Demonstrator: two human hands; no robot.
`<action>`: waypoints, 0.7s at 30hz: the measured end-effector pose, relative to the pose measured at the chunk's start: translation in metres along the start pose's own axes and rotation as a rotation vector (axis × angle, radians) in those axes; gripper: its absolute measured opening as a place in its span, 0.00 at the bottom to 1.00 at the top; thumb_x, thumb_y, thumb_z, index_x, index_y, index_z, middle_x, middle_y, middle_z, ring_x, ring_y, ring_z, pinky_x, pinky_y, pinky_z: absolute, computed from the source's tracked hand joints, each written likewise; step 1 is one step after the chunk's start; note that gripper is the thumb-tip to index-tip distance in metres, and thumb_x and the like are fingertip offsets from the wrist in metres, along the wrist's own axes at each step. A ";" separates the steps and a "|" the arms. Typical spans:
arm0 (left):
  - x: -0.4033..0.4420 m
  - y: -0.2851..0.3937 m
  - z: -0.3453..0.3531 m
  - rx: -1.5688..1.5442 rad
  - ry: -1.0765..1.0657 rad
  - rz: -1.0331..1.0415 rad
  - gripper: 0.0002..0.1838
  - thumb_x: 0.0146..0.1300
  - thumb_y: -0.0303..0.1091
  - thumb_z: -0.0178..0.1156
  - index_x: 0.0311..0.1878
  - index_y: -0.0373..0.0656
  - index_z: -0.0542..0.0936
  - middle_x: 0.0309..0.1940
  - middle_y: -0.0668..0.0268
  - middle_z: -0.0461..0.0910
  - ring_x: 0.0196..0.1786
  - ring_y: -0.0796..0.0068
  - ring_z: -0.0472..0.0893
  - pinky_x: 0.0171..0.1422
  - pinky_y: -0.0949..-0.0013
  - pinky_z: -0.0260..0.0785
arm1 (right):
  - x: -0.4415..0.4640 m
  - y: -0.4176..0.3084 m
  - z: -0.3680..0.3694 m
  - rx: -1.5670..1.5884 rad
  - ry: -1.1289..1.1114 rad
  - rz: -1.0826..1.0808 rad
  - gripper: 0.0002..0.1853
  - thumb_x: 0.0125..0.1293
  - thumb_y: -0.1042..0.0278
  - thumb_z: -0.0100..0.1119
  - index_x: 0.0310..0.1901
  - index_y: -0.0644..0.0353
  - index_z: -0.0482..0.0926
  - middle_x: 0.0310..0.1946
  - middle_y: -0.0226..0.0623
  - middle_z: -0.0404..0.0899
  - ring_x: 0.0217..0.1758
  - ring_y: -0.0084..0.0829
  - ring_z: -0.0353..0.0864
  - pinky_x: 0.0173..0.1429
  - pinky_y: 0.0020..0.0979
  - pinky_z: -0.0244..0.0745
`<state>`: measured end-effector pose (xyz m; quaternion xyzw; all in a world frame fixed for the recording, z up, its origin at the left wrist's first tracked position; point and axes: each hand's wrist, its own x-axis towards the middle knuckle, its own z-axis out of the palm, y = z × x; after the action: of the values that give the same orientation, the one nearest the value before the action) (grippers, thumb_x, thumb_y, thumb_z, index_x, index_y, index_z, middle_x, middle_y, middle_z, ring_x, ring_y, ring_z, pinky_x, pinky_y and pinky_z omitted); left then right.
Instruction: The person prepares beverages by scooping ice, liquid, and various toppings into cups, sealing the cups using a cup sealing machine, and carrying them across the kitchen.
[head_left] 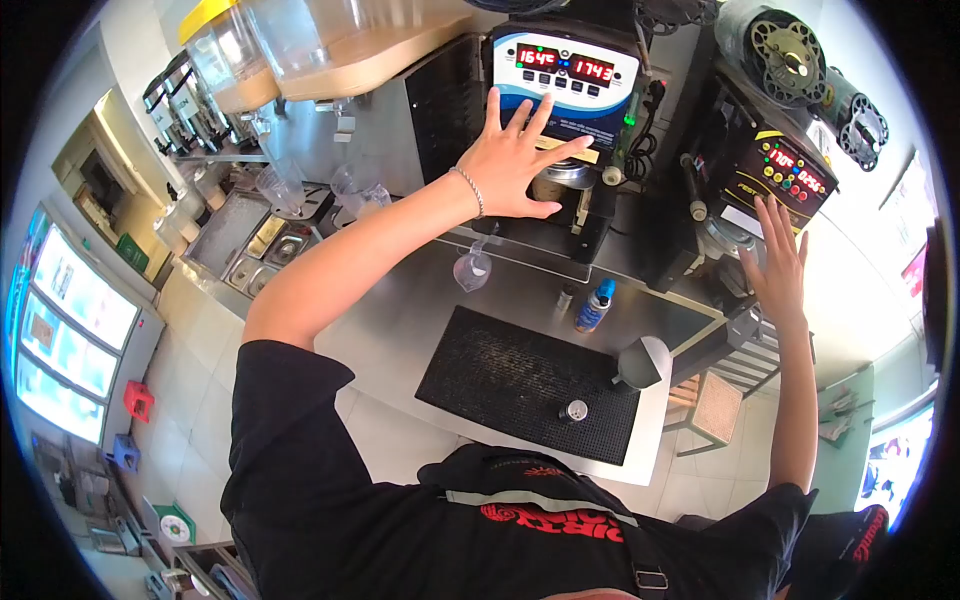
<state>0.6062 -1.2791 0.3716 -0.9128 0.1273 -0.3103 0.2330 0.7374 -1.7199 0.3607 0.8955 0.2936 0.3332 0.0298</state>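
Note:
My left hand [515, 160], wrist in a braided bracelet, is spread in front of the control panel [566, 75] of a cup sealing machine with red digits. Its fingertips are just below the row of buttons; whether they touch the panel I cannot tell. My right hand [780, 255] reaches up with fingers stretched out at the lower edge of a second, black sealing machine [775, 165], also with lit red digits. Contact there is unclear. Both hands hold nothing. Rolls of film on spools [788, 62] sit above the second machine.
Below the machines lies a black rubber mat [510, 370] bearing a small metal shaker [574, 411] and a metal scoop [642, 363]. A blue spray can [595, 306] and a clear measuring cup [472, 270] are nearby. Large drink dispensers [340, 50] stand at left, a chair [712, 408] at right.

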 end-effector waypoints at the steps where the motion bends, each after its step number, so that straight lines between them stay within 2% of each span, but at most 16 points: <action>1: 0.000 0.000 0.000 0.004 -0.007 0.000 0.50 0.60 0.74 0.56 0.84 0.76 0.50 0.80 0.32 0.47 0.78 0.35 0.61 0.75 0.16 0.35 | -0.001 0.000 0.000 0.008 0.005 0.000 0.40 0.71 0.43 0.56 0.82 0.33 0.54 0.83 0.28 0.54 0.86 0.39 0.51 0.85 0.64 0.37; 5: -0.002 -0.001 0.003 0.000 0.028 0.008 0.50 0.60 0.74 0.57 0.84 0.75 0.51 0.80 0.33 0.49 0.78 0.33 0.61 0.74 0.16 0.36 | 0.000 0.005 0.010 -0.021 0.017 0.009 0.41 0.70 0.43 0.57 0.82 0.33 0.54 0.83 0.28 0.53 0.86 0.38 0.50 0.85 0.63 0.35; 7: -0.001 -0.001 0.001 0.009 0.022 0.008 0.51 0.59 0.74 0.58 0.83 0.75 0.51 0.79 0.33 0.51 0.77 0.34 0.62 0.74 0.15 0.38 | -0.001 0.005 0.005 0.056 0.038 -0.030 0.40 0.71 0.44 0.58 0.82 0.35 0.55 0.83 0.29 0.54 0.86 0.40 0.50 0.84 0.63 0.37; 10: -0.001 0.001 -0.011 0.024 0.056 0.020 0.53 0.57 0.72 0.62 0.83 0.71 0.52 0.77 0.38 0.57 0.77 0.44 0.65 0.72 0.18 0.44 | -0.004 0.004 -0.002 0.117 0.049 -0.060 0.40 0.71 0.43 0.58 0.81 0.34 0.56 0.83 0.31 0.55 0.86 0.43 0.51 0.84 0.64 0.39; 15: 0.001 0.002 -0.004 0.068 -0.032 -0.005 0.54 0.55 0.70 0.63 0.84 0.74 0.50 0.83 0.43 0.47 0.79 0.44 0.63 0.77 0.21 0.41 | -0.005 0.009 -0.003 0.141 0.052 -0.070 0.39 0.72 0.41 0.56 0.81 0.32 0.56 0.82 0.35 0.55 0.85 0.46 0.53 0.83 0.65 0.41; 17: -0.001 -0.001 0.001 0.018 0.040 0.003 0.54 0.55 0.71 0.64 0.84 0.73 0.51 0.82 0.43 0.50 0.79 0.46 0.63 0.75 0.19 0.41 | -0.006 0.011 -0.005 0.274 0.089 -0.098 0.36 0.73 0.49 0.59 0.79 0.40 0.60 0.78 0.39 0.63 0.81 0.48 0.60 0.82 0.55 0.52; 18: -0.002 -0.002 -0.013 0.008 -0.021 -0.008 0.55 0.54 0.71 0.65 0.83 0.70 0.53 0.80 0.43 0.54 0.78 0.46 0.63 0.72 0.18 0.44 | 0.003 0.011 -0.003 0.406 0.123 -0.146 0.34 0.73 0.53 0.59 0.78 0.45 0.63 0.76 0.40 0.68 0.79 0.49 0.63 0.81 0.52 0.57; 19: -0.006 -0.002 -0.027 -0.006 -0.032 -0.012 0.54 0.54 0.70 0.65 0.83 0.71 0.54 0.78 0.43 0.58 0.77 0.44 0.63 0.70 0.19 0.47 | 0.001 -0.001 -0.011 0.467 0.099 -0.069 0.28 0.74 0.63 0.59 0.74 0.54 0.70 0.71 0.41 0.74 0.75 0.45 0.69 0.78 0.43 0.61; 20: -0.011 -0.005 -0.013 -0.021 0.110 -0.001 0.53 0.55 0.70 0.65 0.82 0.74 0.55 0.77 0.42 0.58 0.77 0.39 0.62 0.70 0.18 0.46 | -0.008 0.005 0.004 0.403 0.135 -0.035 0.24 0.74 0.64 0.59 0.69 0.58 0.75 0.67 0.44 0.77 0.72 0.45 0.73 0.76 0.43 0.63; 21: -0.011 -0.010 -0.009 -0.095 0.011 -0.007 0.51 0.57 0.71 0.63 0.82 0.76 0.54 0.78 0.39 0.55 0.77 0.36 0.62 0.72 0.15 0.41 | -0.010 0.015 0.021 0.365 0.094 -0.089 0.20 0.75 0.66 0.57 0.65 0.61 0.78 0.66 0.45 0.79 0.70 0.46 0.75 0.75 0.43 0.65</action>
<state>0.5935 -1.2692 0.3777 -0.9215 0.1400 -0.3099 0.1876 0.7515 -1.7345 0.3424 0.8556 0.3896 0.3142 -0.1322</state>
